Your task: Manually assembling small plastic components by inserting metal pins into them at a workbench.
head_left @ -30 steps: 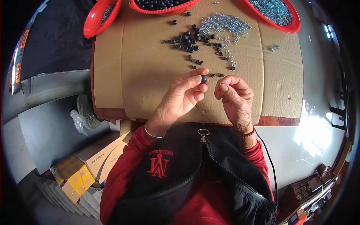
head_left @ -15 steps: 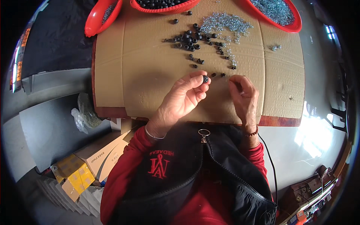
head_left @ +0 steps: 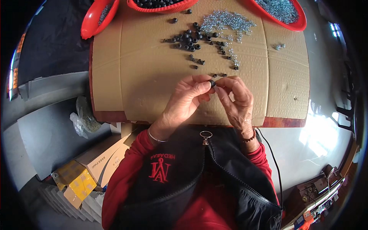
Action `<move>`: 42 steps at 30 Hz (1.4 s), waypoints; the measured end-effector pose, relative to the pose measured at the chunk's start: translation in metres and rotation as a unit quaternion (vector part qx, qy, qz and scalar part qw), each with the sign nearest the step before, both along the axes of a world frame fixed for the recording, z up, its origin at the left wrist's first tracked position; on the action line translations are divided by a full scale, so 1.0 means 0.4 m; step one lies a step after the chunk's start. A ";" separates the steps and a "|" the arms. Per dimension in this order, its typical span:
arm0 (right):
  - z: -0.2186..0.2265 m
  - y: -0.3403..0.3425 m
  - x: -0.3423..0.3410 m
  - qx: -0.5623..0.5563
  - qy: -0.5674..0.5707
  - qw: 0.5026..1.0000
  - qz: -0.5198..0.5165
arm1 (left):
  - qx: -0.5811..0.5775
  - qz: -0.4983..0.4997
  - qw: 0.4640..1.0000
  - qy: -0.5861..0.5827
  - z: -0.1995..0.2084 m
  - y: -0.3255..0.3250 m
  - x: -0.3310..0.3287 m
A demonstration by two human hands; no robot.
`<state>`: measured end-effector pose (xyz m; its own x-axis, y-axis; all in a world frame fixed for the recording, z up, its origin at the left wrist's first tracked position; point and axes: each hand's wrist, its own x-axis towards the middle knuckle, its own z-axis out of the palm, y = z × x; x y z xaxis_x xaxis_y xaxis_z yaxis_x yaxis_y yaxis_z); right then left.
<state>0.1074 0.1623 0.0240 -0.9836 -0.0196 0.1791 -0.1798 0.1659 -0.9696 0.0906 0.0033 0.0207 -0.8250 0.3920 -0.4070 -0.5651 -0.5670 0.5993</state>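
My left hand [head_left: 183, 101] pinches a small round black part [head_left: 212, 83] between thumb and fingertips, above the near half of the cardboard [head_left: 145, 84]. My right hand [head_left: 239, 101] is closed at the part's other side, thumb and forefinger meeting against it. Whatever the right fingertips hold, if anything, is hidden. Just beyond the hands lie a few tiny black pieces [head_left: 224, 75]. Farther back is a loose group of round black parts [head_left: 191, 46], some showing holes. A spread of small shiny metal pieces [head_left: 226, 22] lies to their right.
Red plastic trays line the far side: one with black parts [head_left: 168, 10], a left one [head_left: 90, 25] and a right one [head_left: 297, 26] with metal pieces. A small metal cluster [head_left: 280, 46] lies right. Cardboard boxes [head_left: 101, 161] and a plastic bag [head_left: 80, 124] are at left.
My right hand has moved left to the black part in my left hand, closing the gap between them. The whole view has shifted slightly.
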 end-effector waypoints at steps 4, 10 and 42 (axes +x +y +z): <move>-0.043 -0.004 0.009 -0.081 -0.015 0.997 0.003 | -0.047 -0.005 0.998 0.037 0.007 0.006 0.002; -0.042 -0.021 0.032 -0.077 -0.061 0.995 0.004 | -0.105 -0.006 0.993 0.045 -0.001 -0.013 0.018; -0.071 -0.067 0.035 -0.119 -0.203 0.972 0.025 | -0.150 0.019 0.988 0.043 -0.050 -0.055 0.030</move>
